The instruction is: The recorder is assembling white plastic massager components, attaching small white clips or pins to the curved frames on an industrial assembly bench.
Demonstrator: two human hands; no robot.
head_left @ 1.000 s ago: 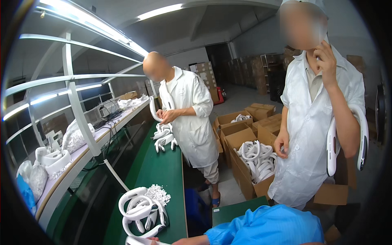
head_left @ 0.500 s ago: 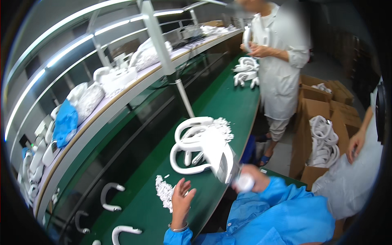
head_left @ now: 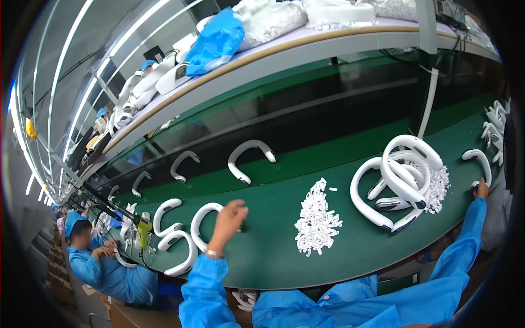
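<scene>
Reaching far to the right, my right hand (head_left: pixel 482 190) has its fingers closed at the lower end of a white C-shaped neckband (head_left: pixel 485 164). My left hand (head_left: pixel 229 220) hovers over another white neckband (head_left: pixel 201 225), fingers loosely bent and apart; part of that band is hidden behind it. Between my hands lies a heap of small white plastic pieces (head_left: pixel 317 224). Several white neckbands (head_left: pixel 358 194) are stacked to its right, with a second heap of small pieces (head_left: pixel 437 188) beside them.
More neckbands (head_left: pixel 249 145) lie spread over the green table (head_left: pixel 273 246). A shelf (head_left: pixel 328 44) with bags and white parts runs along the back. At far left a co-worker in blue (head_left: pixel 112 273) handles a white band near a green-and-black tool (head_left: pixel 144 232).
My view has swung left. My right arm has stretched out to the right, and my left hand has moved from beside the small pieces to over a neckband.
</scene>
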